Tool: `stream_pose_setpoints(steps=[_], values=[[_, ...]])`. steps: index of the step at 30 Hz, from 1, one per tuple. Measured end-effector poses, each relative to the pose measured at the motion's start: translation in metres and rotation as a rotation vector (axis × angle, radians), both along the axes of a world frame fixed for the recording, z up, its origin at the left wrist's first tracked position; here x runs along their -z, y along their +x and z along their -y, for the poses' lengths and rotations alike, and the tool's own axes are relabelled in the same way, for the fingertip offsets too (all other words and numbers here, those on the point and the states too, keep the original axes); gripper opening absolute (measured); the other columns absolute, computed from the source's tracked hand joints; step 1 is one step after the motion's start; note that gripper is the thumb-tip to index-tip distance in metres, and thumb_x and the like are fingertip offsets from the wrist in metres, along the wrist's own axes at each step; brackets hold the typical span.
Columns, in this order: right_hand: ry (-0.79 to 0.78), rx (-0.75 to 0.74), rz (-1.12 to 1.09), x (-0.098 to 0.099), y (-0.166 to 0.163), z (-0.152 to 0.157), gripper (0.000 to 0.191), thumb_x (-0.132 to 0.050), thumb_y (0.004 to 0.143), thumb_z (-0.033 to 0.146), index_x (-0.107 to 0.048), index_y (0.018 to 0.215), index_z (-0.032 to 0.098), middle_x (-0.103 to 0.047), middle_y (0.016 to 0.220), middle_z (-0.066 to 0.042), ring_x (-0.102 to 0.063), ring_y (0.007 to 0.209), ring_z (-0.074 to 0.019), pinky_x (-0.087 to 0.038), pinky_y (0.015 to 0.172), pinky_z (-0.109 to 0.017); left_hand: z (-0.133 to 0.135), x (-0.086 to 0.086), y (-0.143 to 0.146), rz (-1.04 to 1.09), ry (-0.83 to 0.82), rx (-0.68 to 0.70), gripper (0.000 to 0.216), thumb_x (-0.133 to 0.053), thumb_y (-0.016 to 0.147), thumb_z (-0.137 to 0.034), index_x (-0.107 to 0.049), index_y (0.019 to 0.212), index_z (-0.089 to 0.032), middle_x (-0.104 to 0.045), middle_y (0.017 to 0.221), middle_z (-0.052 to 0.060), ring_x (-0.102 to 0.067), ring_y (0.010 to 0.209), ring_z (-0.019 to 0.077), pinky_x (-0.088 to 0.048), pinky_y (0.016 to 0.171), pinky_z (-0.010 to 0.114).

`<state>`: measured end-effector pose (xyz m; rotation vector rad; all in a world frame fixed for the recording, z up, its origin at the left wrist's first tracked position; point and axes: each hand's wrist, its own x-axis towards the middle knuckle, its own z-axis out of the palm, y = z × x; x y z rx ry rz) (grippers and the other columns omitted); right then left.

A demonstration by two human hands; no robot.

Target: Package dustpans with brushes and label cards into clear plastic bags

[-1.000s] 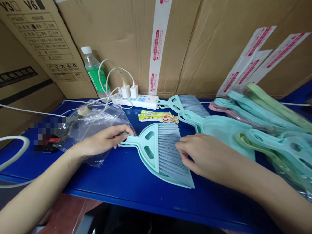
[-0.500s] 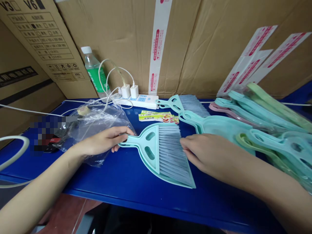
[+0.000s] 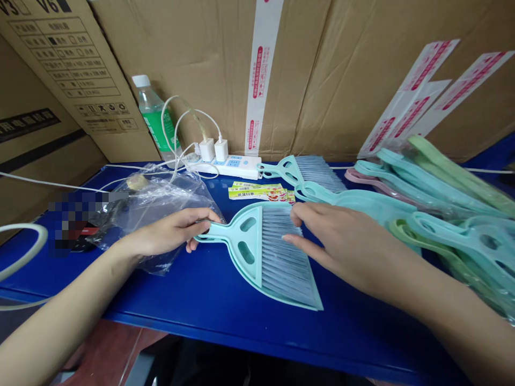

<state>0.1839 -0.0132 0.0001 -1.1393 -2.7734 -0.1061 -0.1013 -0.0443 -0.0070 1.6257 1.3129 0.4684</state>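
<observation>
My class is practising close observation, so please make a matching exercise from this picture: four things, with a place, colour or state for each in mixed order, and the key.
Things
1. Left hand
2. Right hand
3. Bottle
4. Power strip

Descriptions
A. Has white plugs in it
B. Thumb and fingers apart, at the bristles
C. Wears a green label
D. Grips the handle end of the turquoise brush and dustpan

Pairs: 1-D, 2-B, 3-C, 4-A
</observation>
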Motion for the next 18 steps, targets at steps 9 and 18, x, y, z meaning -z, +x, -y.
stream_pose_setpoints(steps=[9,18], values=[[-0.318,0.011,0.073,0.007,-0.017,0.005,0.030,-0.048,0.098,0.029,-0.034,0.071,0.025,-0.057,0.066,0.002,-0.056,0.057,-0.0160,-0.032,0.052,-0.028,0.000,-0.004,0.003,-0.004,0.010,0.021,0.039,-0.055,0.089,-0.051,-0.061,0.107,-0.017,-0.056,0.088,0.001,-0.051,0.060,0.0093,-0.045,0.054,0.024],[-0.433,-0.002,0.016,0.002,-0.012,0.001,0.029,-0.046,0.096,0.027,-0.029,0.072,0.025,-0.058,0.074,0.001,-0.054,0.062,-0.0163,-0.035,0.056,-0.028,0.002,-0.004,0.001,-0.076,0.016,0.032,0.036,-0.050,0.092,-0.046,-0.060,0.112,-0.019,-0.057,0.092,0.002,-0.052,0.062,0.0100,-0.048,0.061,0.025]])
